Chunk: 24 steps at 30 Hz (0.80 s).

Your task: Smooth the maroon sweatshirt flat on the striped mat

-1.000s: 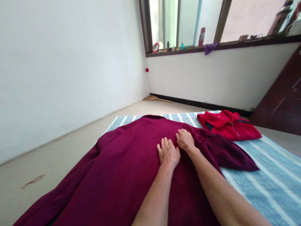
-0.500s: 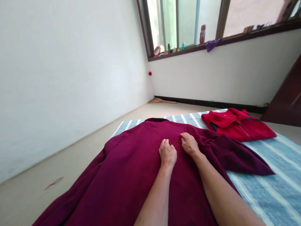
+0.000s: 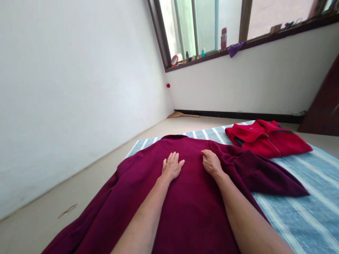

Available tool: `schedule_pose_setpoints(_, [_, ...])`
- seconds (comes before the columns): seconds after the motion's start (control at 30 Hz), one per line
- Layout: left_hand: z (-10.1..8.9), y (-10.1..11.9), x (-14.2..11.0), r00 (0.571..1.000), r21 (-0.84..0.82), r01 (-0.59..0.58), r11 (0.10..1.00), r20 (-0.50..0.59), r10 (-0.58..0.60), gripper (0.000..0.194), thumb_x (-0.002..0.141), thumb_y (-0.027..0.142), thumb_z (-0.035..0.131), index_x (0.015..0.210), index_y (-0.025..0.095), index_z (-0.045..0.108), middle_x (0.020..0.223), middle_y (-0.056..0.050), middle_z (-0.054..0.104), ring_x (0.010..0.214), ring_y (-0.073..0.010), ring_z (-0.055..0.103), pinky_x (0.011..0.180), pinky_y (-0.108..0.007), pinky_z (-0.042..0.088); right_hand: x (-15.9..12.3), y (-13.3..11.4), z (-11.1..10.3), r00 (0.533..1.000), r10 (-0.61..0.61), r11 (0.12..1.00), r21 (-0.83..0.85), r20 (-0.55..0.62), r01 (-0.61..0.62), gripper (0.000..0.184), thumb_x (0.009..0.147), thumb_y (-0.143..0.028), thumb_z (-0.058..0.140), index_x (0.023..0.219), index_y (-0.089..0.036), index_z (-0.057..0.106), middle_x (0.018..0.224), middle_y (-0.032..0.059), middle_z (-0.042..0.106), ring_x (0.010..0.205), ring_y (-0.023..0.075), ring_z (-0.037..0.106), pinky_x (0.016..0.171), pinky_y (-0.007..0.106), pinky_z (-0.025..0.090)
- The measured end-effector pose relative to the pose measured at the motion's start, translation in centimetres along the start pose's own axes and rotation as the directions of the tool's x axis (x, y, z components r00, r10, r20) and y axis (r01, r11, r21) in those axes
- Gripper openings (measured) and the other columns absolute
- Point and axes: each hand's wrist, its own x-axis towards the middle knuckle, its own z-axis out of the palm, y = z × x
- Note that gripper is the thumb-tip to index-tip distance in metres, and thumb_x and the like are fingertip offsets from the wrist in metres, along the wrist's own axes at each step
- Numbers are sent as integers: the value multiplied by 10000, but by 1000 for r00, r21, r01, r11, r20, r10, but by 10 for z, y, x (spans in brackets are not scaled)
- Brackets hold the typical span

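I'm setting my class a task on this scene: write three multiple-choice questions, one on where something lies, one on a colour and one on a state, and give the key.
1. Where does the red zip jacket lie?
A. On the striped mat, right of the maroon garment
B. On the floor by the left wall
C. Hanging from the window frame

2. What colour is the cloth hanging over the windowsill?
A. Green
B. Purple
C. White

3. How are the left hand and right hand placed?
A. Both lifted clear of any cloth
B. Both gripping the jacket
C. Both palm-down on the garment

Answers:
1. A, the jacket sits on the mat beside the garment.
2. B, the cloth shows purple against the white wall.
3. C, both palms lie on the maroon fabric.
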Motion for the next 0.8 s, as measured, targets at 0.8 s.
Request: schedule_pose_setpoints(0.8, [-14,4,-54,934,-129,-358,925,-52,355,328,879,268,445,1148,179,610,1384,-78,507,1334,-165,376,1123,-333,263,-3,6,-3,1000,29,999,-16,-4,-29,321,848,-178,439,1078,-200,661,1144,55,643,1070,190,571,946,262,384])
